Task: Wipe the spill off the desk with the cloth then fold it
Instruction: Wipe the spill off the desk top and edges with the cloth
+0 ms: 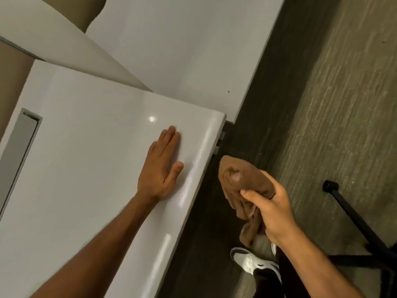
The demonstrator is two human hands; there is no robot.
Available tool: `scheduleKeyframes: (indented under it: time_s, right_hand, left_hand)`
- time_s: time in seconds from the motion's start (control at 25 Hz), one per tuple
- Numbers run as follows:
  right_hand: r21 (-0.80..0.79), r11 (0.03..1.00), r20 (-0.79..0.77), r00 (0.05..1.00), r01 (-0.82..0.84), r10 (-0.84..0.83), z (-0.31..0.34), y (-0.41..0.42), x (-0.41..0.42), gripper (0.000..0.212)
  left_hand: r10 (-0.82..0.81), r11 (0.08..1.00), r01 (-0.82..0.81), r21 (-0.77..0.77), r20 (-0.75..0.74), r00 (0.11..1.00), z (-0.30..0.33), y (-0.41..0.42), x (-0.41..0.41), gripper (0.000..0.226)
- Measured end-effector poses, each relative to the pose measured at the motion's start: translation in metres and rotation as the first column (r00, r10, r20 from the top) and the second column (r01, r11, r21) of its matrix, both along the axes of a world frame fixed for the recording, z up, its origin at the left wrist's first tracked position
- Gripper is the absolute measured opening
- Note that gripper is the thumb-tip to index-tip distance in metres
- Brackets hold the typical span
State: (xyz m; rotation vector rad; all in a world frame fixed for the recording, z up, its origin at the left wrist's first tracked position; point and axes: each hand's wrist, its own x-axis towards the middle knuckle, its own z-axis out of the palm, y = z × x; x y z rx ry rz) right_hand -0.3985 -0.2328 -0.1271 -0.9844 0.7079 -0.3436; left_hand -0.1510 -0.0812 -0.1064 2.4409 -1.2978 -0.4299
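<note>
A white desk (90, 160) fills the left and middle of the head view. My left hand (161, 166) lies flat on it, palm down, fingers together, close to the desk's right edge. My right hand (272, 209) is off the desk, over the floor, gripping a bunched brown cloth (238, 179) that sticks up above my fist and hangs below it. A small glint (152, 119) shows on the desk just beyond my left fingertips; whether it is liquid or reflected light is unclear.
A grey cable slot (19, 145) is cut into the desk at the left. A second white desk (182, 50) adjoins behind a divider panel (64, 46). Carpet floor (333, 104) lies to the right, with a black chair base (354, 220) and my white shoe (253, 263).
</note>
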Motion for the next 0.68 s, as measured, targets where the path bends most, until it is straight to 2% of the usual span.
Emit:
scheduleKeyframes:
  time_s: [0.12,0.28,0.44,0.68]
  right_hand:
    - [0.109,0.984,-0.033,0.990,0.139,-0.136,-0.003,-0.007,0.019,0.034]
    - [0.088,0.974,-0.001,0.978,0.207,-0.208,0.001,-0.019,0.064,0.037]
    - [0.117,0.964,-0.080,0.970,0.238,-0.230,-0.007,-0.015,0.086,0.031]
    - [0.114,0.936,-0.074,0.942,0.334,-0.327,-0.025,0.037,0.085,0.031]
  left_hand:
    - [0.005,1.000,-0.005,0.016,0.001,1.000,0.000,0.000,-0.001,0.084]
    - [-0.001,1.000,0.001,0.026,0.019,1.000,-0.002,-0.001,0.003,0.083]
    - [-0.022,1.000,0.022,0.003,0.036,0.999,-0.006,0.002,0.003,0.078]
    - [-0.036,0.999,0.036,0.001,0.059,0.998,-0.009,0.002,0.004,0.085]
